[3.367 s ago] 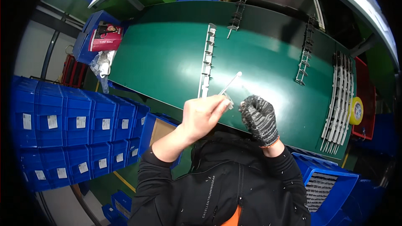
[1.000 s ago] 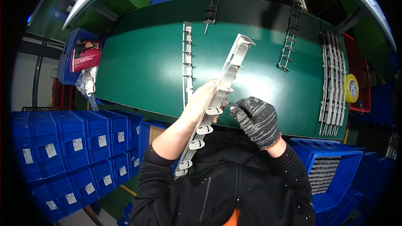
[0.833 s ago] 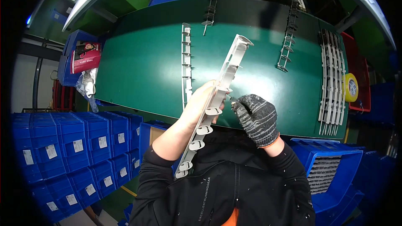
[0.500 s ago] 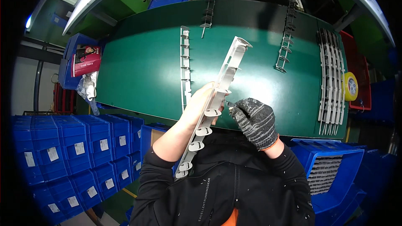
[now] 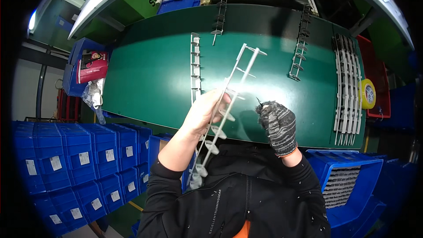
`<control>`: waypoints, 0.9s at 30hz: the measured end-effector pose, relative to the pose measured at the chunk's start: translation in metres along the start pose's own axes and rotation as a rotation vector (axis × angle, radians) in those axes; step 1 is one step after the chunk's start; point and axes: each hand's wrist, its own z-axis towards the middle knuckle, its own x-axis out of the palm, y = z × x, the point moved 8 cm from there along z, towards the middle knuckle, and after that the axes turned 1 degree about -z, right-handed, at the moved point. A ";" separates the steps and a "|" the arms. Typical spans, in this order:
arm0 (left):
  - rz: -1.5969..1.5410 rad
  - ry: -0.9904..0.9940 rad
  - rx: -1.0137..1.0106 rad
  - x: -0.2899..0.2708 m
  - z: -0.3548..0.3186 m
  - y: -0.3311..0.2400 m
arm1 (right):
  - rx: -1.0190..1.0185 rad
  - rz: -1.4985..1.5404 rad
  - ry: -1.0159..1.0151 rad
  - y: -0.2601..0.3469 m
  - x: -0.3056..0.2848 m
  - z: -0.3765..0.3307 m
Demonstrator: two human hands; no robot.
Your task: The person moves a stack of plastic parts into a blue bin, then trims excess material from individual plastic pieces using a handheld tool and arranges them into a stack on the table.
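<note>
My bare left hand [image 5: 203,112] grips a long pale plastic strip [image 5: 218,132] fitted with several rounded tabs. The strip slants from near my body up over the table, its narrow edge side showing. To its right and apart from it, my right hand [image 5: 278,128] wears a dark grey knitted glove and is closed. A thin dark pointed tool [image 5: 259,101] sticks out of those fingers; its kind is hidden by the glove. Left of the held strip, a similar pale strip [image 5: 195,61] lies on the green table [image 5: 145,75].
Dark tabbed strips [image 5: 221,11] [image 5: 301,44] lie farther back. Several pale strips [image 5: 347,88] sit side by side at the right, beside a yellow tape roll [image 5: 368,94] and red bin [image 5: 378,79]. Blue crates [image 5: 79,158] stand left; another crate [image 5: 317,167] holds parts at right.
The held strip has turned about its length, from its broad face to its edge side. My right hand has drawn back to the right and slightly down, away from the strip.
</note>
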 end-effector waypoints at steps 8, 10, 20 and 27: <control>0.245 -0.075 0.320 0.004 -0.004 -0.009 | -0.131 -0.064 0.081 0.020 0.009 0.027; 0.258 -0.059 0.307 0.011 -0.004 -0.008 | -0.224 -0.216 0.026 0.022 0.007 0.027; 0.508 -0.062 0.458 0.017 0.004 -0.011 | -0.289 0.032 0.231 0.010 0.023 0.018; 0.394 -0.025 0.302 0.006 0.016 0.010 | 0.400 0.819 0.147 -0.046 0.007 0.011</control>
